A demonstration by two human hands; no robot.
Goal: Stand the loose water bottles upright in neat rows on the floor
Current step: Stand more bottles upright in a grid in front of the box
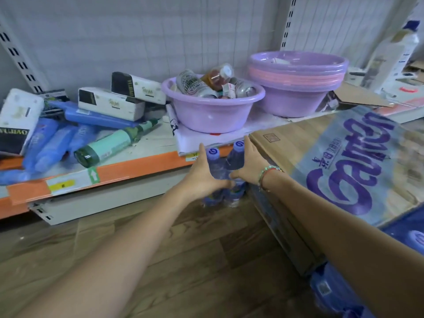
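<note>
The floor (174, 255) is wood-patterned brown planking, running up to the base of a store shelf (119, 171) with an orange front edge and yellow price tags. Behind the shelf stands a pale gridded back panel with slotted uprights. On the shelf lie tissue packs (110, 103), blue bottles tipped on their sides (46, 145), a green glass bottle (107, 145), a lilac basin (212, 104) filled with cans and small bottles, and a stack of purple and pink basins (296, 76) beside it. To the right, a cardboard-topped, plastic-wrapped case of water (344, 171) printed with large purple lettering sits on the floor. Two water bottles (229, 164) with blue caps stand upright on the floor, touching each other, in the corner between the shelf base and the case. The left hand (203, 173) presses against the left bottle and the right hand (249, 164), with a beaded bracelet at the wrist, against the right one; the fingers of both hands are spread flat along the bottles' sides, cupping the pair between them.
</note>
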